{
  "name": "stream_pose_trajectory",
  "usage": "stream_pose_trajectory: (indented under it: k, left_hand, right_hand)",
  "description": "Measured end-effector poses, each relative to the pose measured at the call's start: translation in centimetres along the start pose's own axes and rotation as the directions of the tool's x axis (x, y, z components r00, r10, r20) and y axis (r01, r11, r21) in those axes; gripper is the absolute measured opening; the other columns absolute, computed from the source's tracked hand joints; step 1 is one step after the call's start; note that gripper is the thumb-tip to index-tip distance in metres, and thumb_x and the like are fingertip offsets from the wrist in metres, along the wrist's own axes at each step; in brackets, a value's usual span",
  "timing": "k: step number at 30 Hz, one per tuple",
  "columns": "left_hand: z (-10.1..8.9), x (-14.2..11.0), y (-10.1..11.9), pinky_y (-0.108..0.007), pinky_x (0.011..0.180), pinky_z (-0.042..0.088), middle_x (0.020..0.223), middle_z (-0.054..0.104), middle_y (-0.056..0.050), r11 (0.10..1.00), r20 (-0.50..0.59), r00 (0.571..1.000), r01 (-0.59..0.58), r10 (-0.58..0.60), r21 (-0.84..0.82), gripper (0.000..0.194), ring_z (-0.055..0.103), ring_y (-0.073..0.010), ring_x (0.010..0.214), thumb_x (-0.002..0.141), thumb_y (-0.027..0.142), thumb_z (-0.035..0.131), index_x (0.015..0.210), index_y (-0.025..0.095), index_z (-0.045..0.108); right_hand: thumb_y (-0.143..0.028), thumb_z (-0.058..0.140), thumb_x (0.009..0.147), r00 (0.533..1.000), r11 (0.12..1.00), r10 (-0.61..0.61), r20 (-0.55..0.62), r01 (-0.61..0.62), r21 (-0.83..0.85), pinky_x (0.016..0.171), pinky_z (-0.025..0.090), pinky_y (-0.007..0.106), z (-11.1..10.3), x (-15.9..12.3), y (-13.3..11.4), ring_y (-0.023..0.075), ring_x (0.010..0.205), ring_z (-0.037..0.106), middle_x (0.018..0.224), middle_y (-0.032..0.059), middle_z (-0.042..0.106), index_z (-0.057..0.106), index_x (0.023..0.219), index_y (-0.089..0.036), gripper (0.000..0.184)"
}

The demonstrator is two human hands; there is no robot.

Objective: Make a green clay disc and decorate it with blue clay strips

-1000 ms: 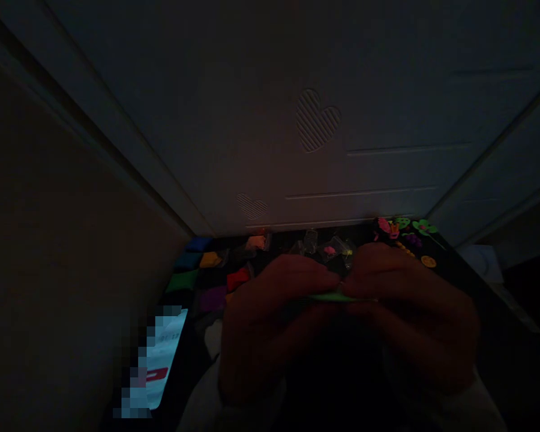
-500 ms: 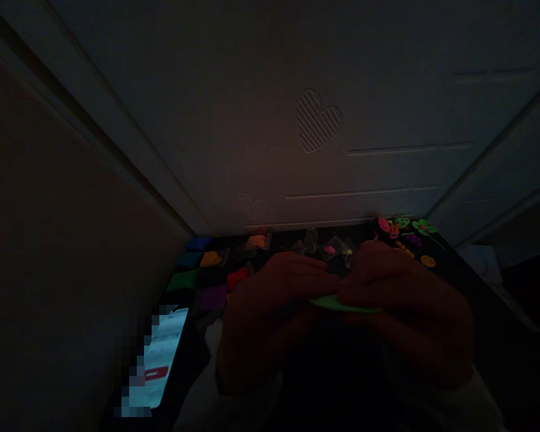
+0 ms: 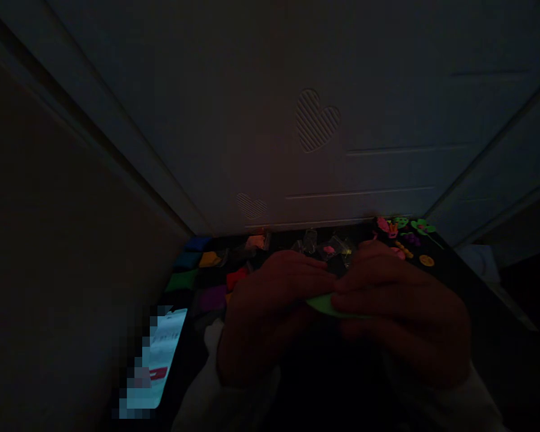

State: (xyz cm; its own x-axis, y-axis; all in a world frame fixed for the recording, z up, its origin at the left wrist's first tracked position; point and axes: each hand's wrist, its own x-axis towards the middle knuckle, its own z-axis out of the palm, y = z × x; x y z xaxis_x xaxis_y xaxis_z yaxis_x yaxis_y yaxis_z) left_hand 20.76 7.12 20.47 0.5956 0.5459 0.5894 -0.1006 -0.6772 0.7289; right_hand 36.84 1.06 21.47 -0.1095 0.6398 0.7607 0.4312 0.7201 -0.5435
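Note:
A flat, light green piece of modelling clay (image 3: 323, 305) shows between my two hands, its right part covered by fingers. My left hand (image 3: 270, 315) is closed on its left end. From the other side, the fingers and thumb of my right hand (image 3: 409, 312) pinch the same piece. The fingertips of both hands meet just above the green edge. Dim light hides the undersides of the hands and the exact shape of the clay.
Coloured clay packs lie at left, among them a green pack (image 3: 182, 281), a purple pack (image 3: 213, 297) and a yellow pack (image 3: 210, 259). A lit phone (image 3: 164, 354) lies near front left. Small clay figures, including a green flower (image 3: 423, 227), sit back right. A panelled white surface (image 3: 270, 138) rises behind.
The green piece has tilted slightly, with more of its left face showing. My right fingers have shifted a little to the left along it. Both hands keep their hold.

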Motion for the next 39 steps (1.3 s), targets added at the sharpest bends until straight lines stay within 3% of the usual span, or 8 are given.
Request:
stream_pose_trajectory:
  k: [8, 13, 19, 24, 29, 34, 39]
  left_hand:
    - [-0.25, 0.07, -0.33, -0.036, 0.083, 0.045, 0.092, 0.065, -0.008, 0.999, 0.017, 0.999, -0.040, 0.040, 0.022, 0.018, 0.057, -0.0207, 0.092, 0.077, 0.017, 0.055, 0.093, 0.017, 0.063]
    - [-0.37, 0.14, -0.33, -0.030, 0.082, 0.046, 0.092, 0.065, -0.004, 0.997, 0.005, 0.997, -0.080, 0.080, 0.002, 0.022, 0.057, -0.0174, 0.092, 0.076, 0.015, 0.056, 0.096, 0.020, 0.063]
    - [-0.24, 0.01, -0.48, -0.036, 0.082, 0.046, 0.090, 0.066, -0.007, 0.999, -0.009, 1.000, -0.018, 0.017, -0.035, 0.018, 0.058, -0.0207, 0.090, 0.075, 0.018, 0.057, 0.092, 0.018, 0.064]
    - [-0.24, -0.02, -0.82, -0.034, 0.080, 0.047, 0.091, 0.065, -0.007, 0.998, -0.032, 0.999, -0.036, 0.034, -0.053, 0.019, 0.058, -0.0199, 0.090, 0.076, 0.020, 0.057, 0.093, 0.019, 0.064]
    - [-0.26, -0.01, -0.89, -0.030, 0.079, 0.047, 0.091, 0.065, -0.006, 0.999, -0.040, 0.998, -0.046, 0.045, -0.025, 0.019, 0.058, -0.0183, 0.090, 0.075, 0.019, 0.057, 0.093, 0.019, 0.064]
    - [-0.09, -0.17, -0.59, -0.029, 0.085, 0.046, 0.101, 0.062, -0.003, 0.999, -0.076, 0.996, -0.037, 0.036, -0.006, 0.030, 0.056, -0.0164, 0.095, 0.072, 0.013, 0.060, 0.101, 0.024, 0.061]
    - [-0.17, -0.09, -0.64, -0.029, 0.084, 0.045, 0.092, 0.065, -0.003, 0.996, -0.071, 0.995, -0.068, 0.064, -0.065, 0.022, 0.057, -0.0161, 0.093, 0.075, 0.014, 0.058, 0.095, 0.021, 0.064]
  right_hand:
    - [-0.019, 0.060, 0.074, 1.000, 0.999, -0.009, 0.000, 0.009, -0.037, 0.070, 0.045, 0.030, -0.11, 0.10, -0.13, 0.0124, 0.075, 0.059, 0.084, 0.0014, 0.067, 0.066, 0.087, -0.021, 0.014]
    - [-0.026, 0.063, 0.071, 0.999, 0.996, -0.002, -0.036, -0.001, -0.093, 0.071, 0.046, 0.031, -0.17, 0.19, -0.08, 0.0150, 0.079, 0.060, 0.089, 0.0005, 0.068, 0.064, 0.094, -0.025, 0.022]
    - [-0.017, 0.062, 0.072, 1.000, 0.998, -0.020, -0.012, 0.020, -0.052, 0.078, 0.044, 0.030, -0.32, -0.08, 0.12, 0.0130, 0.081, 0.059, 0.089, 0.0003, 0.068, 0.066, 0.088, -0.021, 0.017]
    - [-0.022, 0.062, 0.072, 0.999, 0.996, -0.036, -0.041, 0.032, -0.083, 0.072, 0.046, 0.031, -0.24, 0.05, 0.08, 0.0144, 0.079, 0.061, 0.091, -0.0004, 0.068, 0.064, 0.095, -0.025, 0.024]
    - [-0.016, 0.058, 0.074, 0.999, 0.999, -0.031, -0.028, 0.029, -0.041, 0.073, 0.044, 0.031, -0.29, -0.25, 0.21, 0.0138, 0.078, 0.062, 0.091, -0.0009, 0.068, 0.064, 0.096, -0.026, 0.024]
    - [-0.015, 0.060, 0.072, 0.999, 0.998, -0.015, -0.032, 0.013, -0.069, 0.072, 0.044, 0.032, -0.07, -0.14, 0.12, 0.0146, 0.079, 0.061, 0.089, -0.0002, 0.069, 0.064, 0.096, -0.026, 0.026]
    - [-0.018, 0.066, 0.068, 0.999, 0.996, -0.014, -0.050, 0.009, -0.090, 0.071, 0.044, 0.032, 0.04, 0.09, 0.14, 0.0155, 0.081, 0.061, 0.091, 0.0006, 0.068, 0.064, 0.096, -0.026, 0.029]
